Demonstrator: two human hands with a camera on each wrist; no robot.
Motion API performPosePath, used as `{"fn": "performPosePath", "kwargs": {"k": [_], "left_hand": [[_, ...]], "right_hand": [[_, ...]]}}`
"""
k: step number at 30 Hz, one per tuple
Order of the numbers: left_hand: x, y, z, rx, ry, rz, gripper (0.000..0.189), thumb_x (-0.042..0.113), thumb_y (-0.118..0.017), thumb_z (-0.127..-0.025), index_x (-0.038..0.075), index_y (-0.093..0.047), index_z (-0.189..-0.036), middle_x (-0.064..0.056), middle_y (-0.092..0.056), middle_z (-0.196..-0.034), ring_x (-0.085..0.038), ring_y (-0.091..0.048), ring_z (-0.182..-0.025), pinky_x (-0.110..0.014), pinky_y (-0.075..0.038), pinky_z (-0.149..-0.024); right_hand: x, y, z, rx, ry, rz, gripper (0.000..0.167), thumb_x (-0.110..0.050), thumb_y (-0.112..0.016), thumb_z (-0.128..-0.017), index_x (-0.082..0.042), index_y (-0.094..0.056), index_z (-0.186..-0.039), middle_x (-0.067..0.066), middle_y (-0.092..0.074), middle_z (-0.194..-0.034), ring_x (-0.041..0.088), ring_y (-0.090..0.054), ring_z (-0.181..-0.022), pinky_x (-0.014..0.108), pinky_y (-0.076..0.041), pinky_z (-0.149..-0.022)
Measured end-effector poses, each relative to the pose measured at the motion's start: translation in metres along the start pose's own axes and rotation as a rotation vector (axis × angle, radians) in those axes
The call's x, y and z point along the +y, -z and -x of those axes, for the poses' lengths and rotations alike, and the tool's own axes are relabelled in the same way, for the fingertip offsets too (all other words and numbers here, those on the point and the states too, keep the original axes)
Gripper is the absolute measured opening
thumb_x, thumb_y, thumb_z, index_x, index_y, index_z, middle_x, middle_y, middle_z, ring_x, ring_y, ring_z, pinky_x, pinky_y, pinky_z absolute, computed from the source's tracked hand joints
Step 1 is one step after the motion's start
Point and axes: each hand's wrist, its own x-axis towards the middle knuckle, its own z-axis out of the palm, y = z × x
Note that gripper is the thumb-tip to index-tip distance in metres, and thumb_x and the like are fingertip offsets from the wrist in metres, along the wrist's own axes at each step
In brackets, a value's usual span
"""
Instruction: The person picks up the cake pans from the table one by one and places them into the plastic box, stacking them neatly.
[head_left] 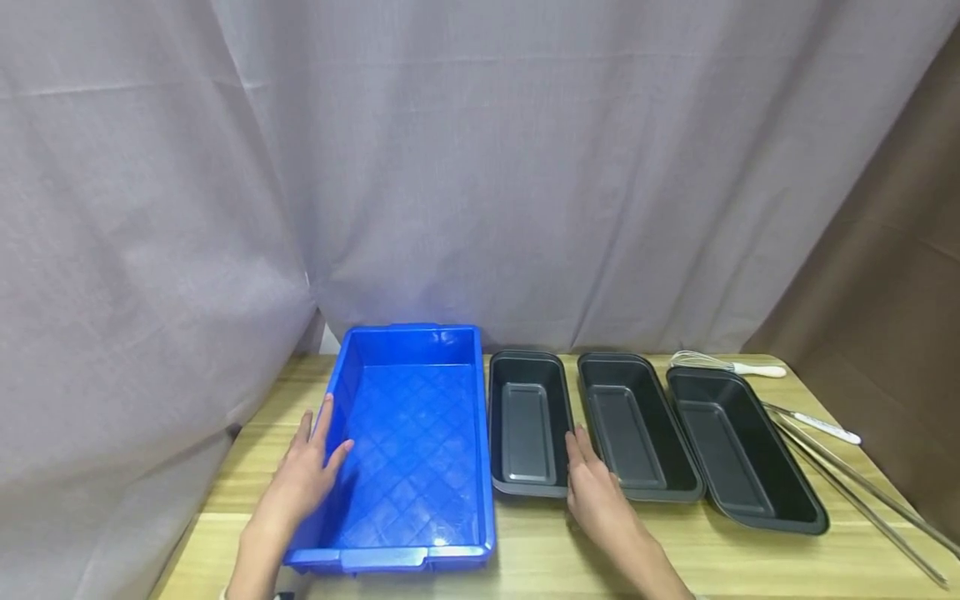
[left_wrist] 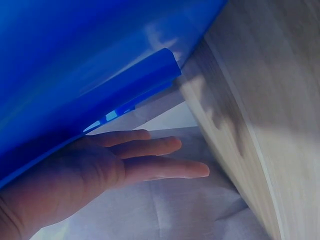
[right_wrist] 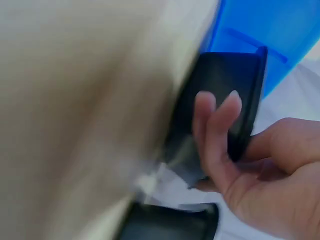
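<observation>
In the head view a blue plastic bin [head_left: 411, 454] lies on the table at the left. My left hand [head_left: 302, 477] rests at its left rim, with spread fingers along the outside and the thumb over the inside. The left wrist view shows that hand [left_wrist: 107, 167] against the bin's outer wall [left_wrist: 90, 45], fingers extended. To the bin's right stands a black loaf pan [head_left: 526, 433]. My right hand [head_left: 600, 496] is at this pan's right front edge, fingers mostly straight. Up close, two fingers of the right hand [right_wrist: 270, 185] lie before the dark pan wall [right_wrist: 220, 75].
A second loaf pan [head_left: 630, 433] and a third loaf pan [head_left: 738, 450] stand further right. Behind the third lies a whisk [head_left: 757, 369]. A white-handled tool [head_left: 825, 427] and metal tongs [head_left: 862, 479] lie at the table's right. A grey curtain [head_left: 480, 167] hangs behind.
</observation>
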Motion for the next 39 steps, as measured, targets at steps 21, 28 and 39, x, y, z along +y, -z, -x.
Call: {"fn": "performPosePath", "kwargs": {"k": [21,28,39], "left_hand": [[0.003,-0.001,0.001,0.023,0.011,-0.026,0.078,0.030,-0.055,-0.116,0.007,-0.010,-0.175,-0.049,-0.022,-0.167,-0.076,-0.042,-0.140,-0.101,-0.022,-0.099],[-0.001,0.000,0.001,0.023,0.009,-0.039,0.078,0.031,-0.055,-0.116,0.007,-0.010,-0.175,-0.049,-0.025,-0.166,-0.075,-0.044,-0.140,-0.101,-0.023,-0.098],[0.000,-0.001,0.000,0.020,0.016,-0.033,0.078,0.032,-0.054,-0.116,0.010,-0.009,-0.176,-0.049,-0.029,-0.165,-0.076,-0.046,-0.137,-0.101,-0.019,-0.100]], "right_hand": [[0.040,-0.010,0.000,-0.381,-0.181,-0.990,0.057,-0.008,-0.025,-0.119,-0.016,-0.003,-0.171,0.058,-0.056,-0.127,0.038,-0.083,-0.084,0.039,-0.067,-0.068],[0.045,-0.028,0.004,-0.317,-0.216,-1.400,0.084,0.000,-0.028,-0.113,-0.039,0.012,-0.176,0.037,0.005,-0.176,0.037,-0.061,-0.140,0.054,-0.055,-0.113],[0.036,-0.015,0.009,-0.291,-0.151,-1.575,0.080,0.004,-0.031,-0.111,-0.044,-0.011,-0.171,0.043,0.022,-0.170,0.037,-0.070,-0.132,0.048,-0.056,-0.113]]}}
